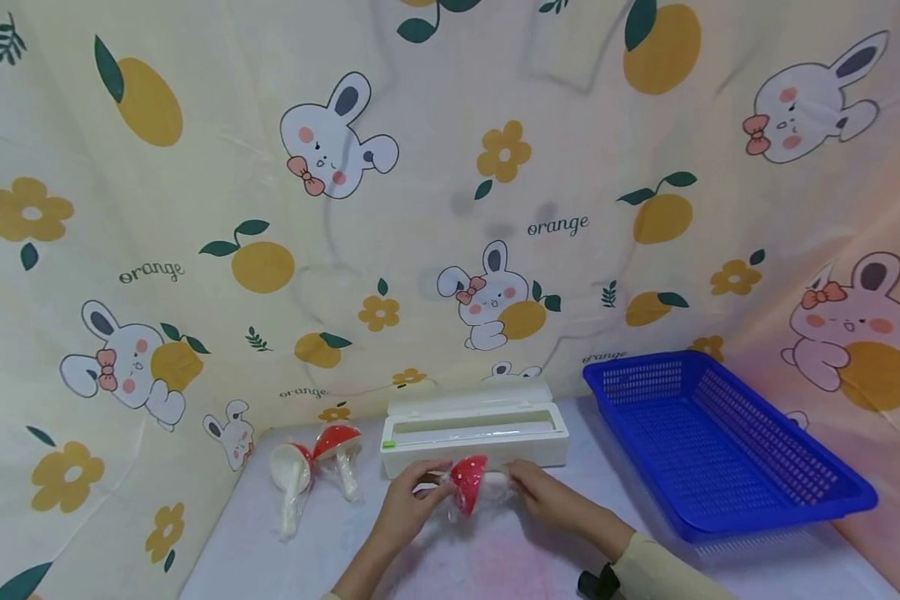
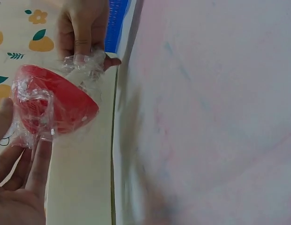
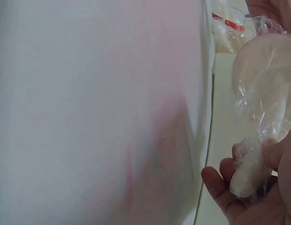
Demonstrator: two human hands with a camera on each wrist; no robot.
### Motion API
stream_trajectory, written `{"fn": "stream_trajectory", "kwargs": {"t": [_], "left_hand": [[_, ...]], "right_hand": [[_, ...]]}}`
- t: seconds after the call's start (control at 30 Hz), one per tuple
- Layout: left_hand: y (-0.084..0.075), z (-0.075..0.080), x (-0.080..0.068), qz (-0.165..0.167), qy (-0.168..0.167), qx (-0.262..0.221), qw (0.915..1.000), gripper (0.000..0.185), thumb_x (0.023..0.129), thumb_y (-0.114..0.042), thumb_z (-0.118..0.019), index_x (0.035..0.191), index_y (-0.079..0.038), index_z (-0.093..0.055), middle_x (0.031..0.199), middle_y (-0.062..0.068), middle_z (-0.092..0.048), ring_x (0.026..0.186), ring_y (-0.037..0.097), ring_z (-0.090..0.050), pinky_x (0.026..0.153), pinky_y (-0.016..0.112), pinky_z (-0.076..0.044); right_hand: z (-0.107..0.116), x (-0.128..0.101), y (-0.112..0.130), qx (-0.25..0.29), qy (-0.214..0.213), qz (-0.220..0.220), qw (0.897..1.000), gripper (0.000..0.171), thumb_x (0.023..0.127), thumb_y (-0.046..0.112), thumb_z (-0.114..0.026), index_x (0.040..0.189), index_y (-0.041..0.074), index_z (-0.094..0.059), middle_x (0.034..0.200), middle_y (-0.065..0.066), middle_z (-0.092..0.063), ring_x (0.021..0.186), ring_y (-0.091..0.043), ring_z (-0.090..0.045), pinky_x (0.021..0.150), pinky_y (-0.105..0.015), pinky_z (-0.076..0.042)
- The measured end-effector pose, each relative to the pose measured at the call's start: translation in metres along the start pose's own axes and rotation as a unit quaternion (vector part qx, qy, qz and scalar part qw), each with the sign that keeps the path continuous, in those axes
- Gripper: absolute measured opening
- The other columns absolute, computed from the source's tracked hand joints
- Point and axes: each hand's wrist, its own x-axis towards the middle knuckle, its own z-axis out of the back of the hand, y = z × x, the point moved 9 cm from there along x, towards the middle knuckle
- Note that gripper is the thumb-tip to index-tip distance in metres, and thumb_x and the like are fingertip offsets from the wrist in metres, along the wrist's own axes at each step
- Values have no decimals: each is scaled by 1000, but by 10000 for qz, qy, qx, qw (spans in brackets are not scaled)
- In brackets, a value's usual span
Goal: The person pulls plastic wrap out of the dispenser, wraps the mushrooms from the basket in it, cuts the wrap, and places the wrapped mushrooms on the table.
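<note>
Bunny-and-orange print cloth drapes the back and sides; white counter (image 1: 495, 567) below. Both hands work at the middle near the front edge, holding a red toy mushroom (image 1: 468, 483) in cling film just off the surface, in front of the white film dispenser box (image 1: 474, 433). Left hand (image 1: 407, 506) fingers curl around the cap; right hand (image 1: 540, 492) fingers pinch the film-covered stem (image 3: 248, 168). To wrap cleanly: keep the cap steady, pull the film taut, twist the slack tight at the stem. Two wrapped mushrooms (image 1: 317, 467) lie by the back left corner; blue basket (image 1: 720, 450) sits along the right edge.
</note>
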Motion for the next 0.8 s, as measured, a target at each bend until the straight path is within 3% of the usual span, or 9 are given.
{"fn": "stream_trajectory", "kwargs": {"t": [0.13, 0.37, 0.53, 0.67, 0.8], "left_hand": [[3, 2, 2, 103, -93, -8, 9999, 27, 95, -11, -82, 120, -4, -76, 119, 12, -75, 104, 18, -72, 88, 26, -61], [15, 7, 5, 451, -145, -396, 9981, 14, 91, -7, -84, 102, -1, -79, 99, 12, -79, 84, 11, -72, 77, 30, -64], [19, 13, 4, 586, -264, -388, 9972, 12, 93, -10, -83, 100, -1, -79, 96, 11, -79, 81, 11, -69, 76, 31, -63], [16, 18, 3, 536, -423, -400, 9969, 18, 95, -10, -81, 108, -1, -73, 95, 10, -74, 83, 11, -68, 75, 27, -61], [12, 18, 3, 421, -470, -368, 9973, 19, 98, -8, -78, 114, -3, -68, 99, 10, -70, 88, 13, -67, 76, 26, -60]], "right_hand": [[1, -1, 3, 370, 31, 72, 9993, 20, 107, -5, -55, 125, -8, -61, 107, -14, -66, 101, -18, -61, 86, -38, -55], [-10, -6, -11, 1212, 729, -875, 9861, 37, 114, 12, -48, 146, -2, -58, 120, -8, -64, 112, -15, -57, 97, -36, -51], [-10, -9, -14, 1380, 786, -1392, 9774, 51, 111, 25, -60, 157, 9, -49, 133, -9, -61, 116, -18, -61, 96, -35, -54], [1, -6, -5, 1322, 191, -842, 9875, 57, 104, 17, -73, 155, 5, -49, 131, -14, -65, 108, -20, -67, 90, -33, -60], [10, -4, 2, 1084, -402, -296, 9929, 50, 98, 5, -77, 144, 2, -59, 131, -15, -68, 108, -19, -69, 87, -32, -61]]}}
